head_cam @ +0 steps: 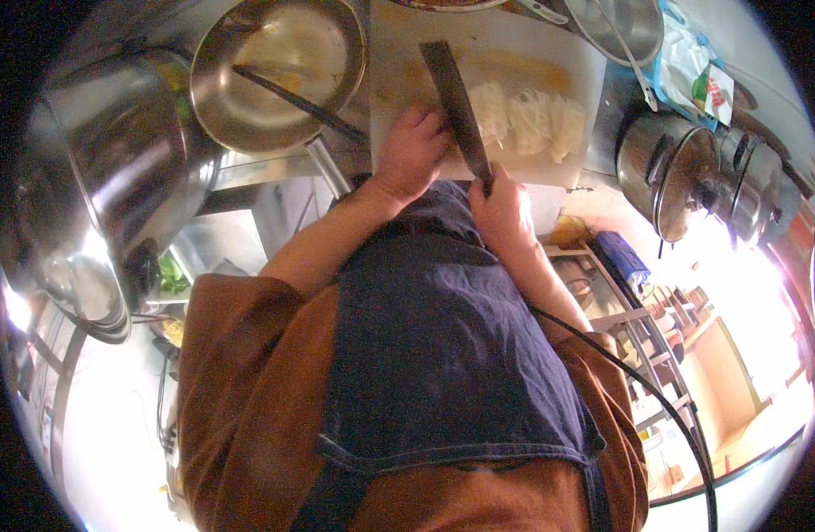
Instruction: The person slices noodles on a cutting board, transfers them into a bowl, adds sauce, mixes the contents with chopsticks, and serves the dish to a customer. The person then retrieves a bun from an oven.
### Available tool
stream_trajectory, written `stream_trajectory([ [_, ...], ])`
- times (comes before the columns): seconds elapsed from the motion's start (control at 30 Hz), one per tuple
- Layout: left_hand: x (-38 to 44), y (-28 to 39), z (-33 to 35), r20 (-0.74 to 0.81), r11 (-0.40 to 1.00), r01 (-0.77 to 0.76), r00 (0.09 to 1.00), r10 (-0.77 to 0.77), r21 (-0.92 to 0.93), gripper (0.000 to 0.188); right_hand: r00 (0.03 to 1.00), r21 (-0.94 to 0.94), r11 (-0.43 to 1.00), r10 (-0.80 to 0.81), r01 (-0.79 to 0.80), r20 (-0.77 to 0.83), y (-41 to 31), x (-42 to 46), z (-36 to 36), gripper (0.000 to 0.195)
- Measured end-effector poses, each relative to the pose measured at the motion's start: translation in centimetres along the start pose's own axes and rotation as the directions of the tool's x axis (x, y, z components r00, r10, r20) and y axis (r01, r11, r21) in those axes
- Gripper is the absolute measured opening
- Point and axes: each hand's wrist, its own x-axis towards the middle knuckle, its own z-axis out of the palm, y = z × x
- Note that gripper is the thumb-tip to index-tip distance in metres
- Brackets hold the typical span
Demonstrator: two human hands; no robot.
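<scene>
A cleaver (455,110) with a broad dark blade is held by its handle in my right hand (504,206), at the near edge of the cutting board (395,73). The blade points away from me, over the board. Just to its left, my left hand (414,153) has its fingers curled against the board, close to the blade. Whatever lies under those fingers is hidden. Right of the blade, pale, thinly sliced food (530,123) lies in several loose clumps. Brownish wet stains spread on the board behind it.
A steel frying pan (268,100) sits left of the board, with dark chopsticks (301,103) across it. A large steel pot (128,139) stands further left. To the right are lidded pots (687,179), a plastic bag (687,60) and a metal bowl (623,30) with a ladle.
</scene>
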Motion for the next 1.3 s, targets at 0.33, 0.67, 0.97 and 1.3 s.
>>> stream_trajectory([
  [0.33,-2.3,-1.2,3.4,0.045,0.888,0.215,0.975,-0.215,-0.407,0.03,0.981,0.172,0.984,-0.019,0.053,-0.196,1.0,0.1,-0.6,0.026],
  [0.67,-1.8,3.9,-0.3,-0.039,0.971,0.212,0.975,-0.218,-0.111,0.047,0.884,0.083,0.992,0.123,-0.096,-0.45,8.7,-6.5,-6.4,0.016],
  [0.97,2.5,8.7,3.9,-0.111,0.861,0.419,0.878,-0.465,-0.288,0.053,0.878,0.23,0.962,0.237,-0.15,-0.417,17.7,-5.5,-7.7,0.024],
  [1.3,7.7,12.7,1.8,0.093,0.563,0.77,0.611,-0.786,-0.302,0.068,0.965,0.132,0.991,0.063,-0.03,-0.254,16.5,-4.9,-7.8,0.017],
])
